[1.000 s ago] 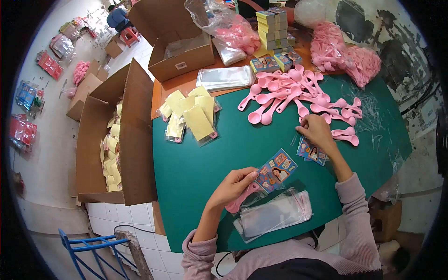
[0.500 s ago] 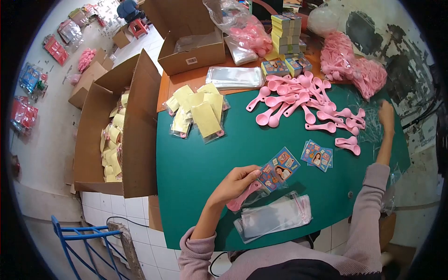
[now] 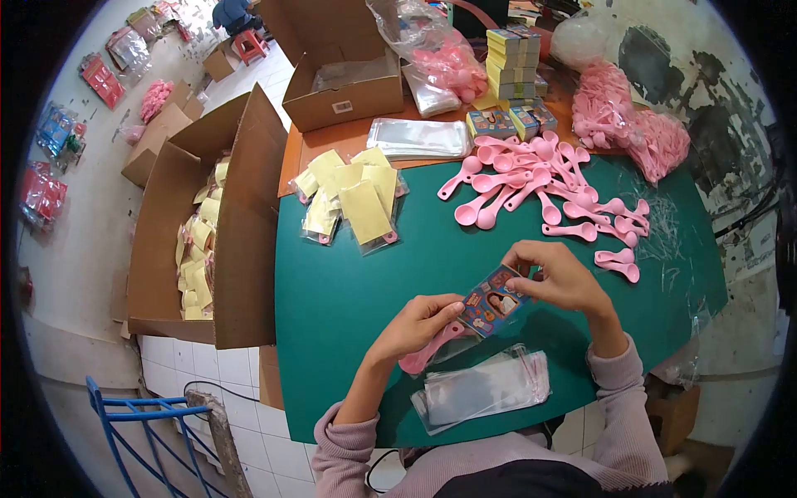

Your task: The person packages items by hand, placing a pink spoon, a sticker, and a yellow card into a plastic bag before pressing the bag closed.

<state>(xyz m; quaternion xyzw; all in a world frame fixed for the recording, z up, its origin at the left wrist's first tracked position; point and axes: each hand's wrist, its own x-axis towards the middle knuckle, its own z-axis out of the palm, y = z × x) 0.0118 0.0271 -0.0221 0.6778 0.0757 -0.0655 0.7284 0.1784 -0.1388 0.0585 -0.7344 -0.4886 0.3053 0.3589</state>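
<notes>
My left hand (image 3: 419, 324) is closed, its thumb pressed on the lower end of a blue printed card (image 3: 496, 305). A pink measuring spoon (image 3: 427, 349) in a clear wrapper sticks out below that hand. At the card's upper end, my right hand (image 3: 564, 278) pinches the edge between thumb and fingers. Just below both hands lies a stack of clear plastic bags (image 3: 486, 388). Loose pink spoons (image 3: 519, 174) are heaped on the green table beyond. The small pile of cards seen earlier is hidden behind my right hand.
Packed bags with yellow cards (image 3: 365, 212) lie at left on the table. A large cardboard box (image 3: 241, 224) of similar packs stands beside it. Farther back are an open carton (image 3: 344, 104), stacked cards (image 3: 506, 70) and bagged pink spoons (image 3: 606, 104). A person (image 3: 232, 14) sits far off.
My right hand has come from the table's far right edge to the card's upper end and grips it. The left hand keeps its hold nearly in place. A person has come into view at the back.
</notes>
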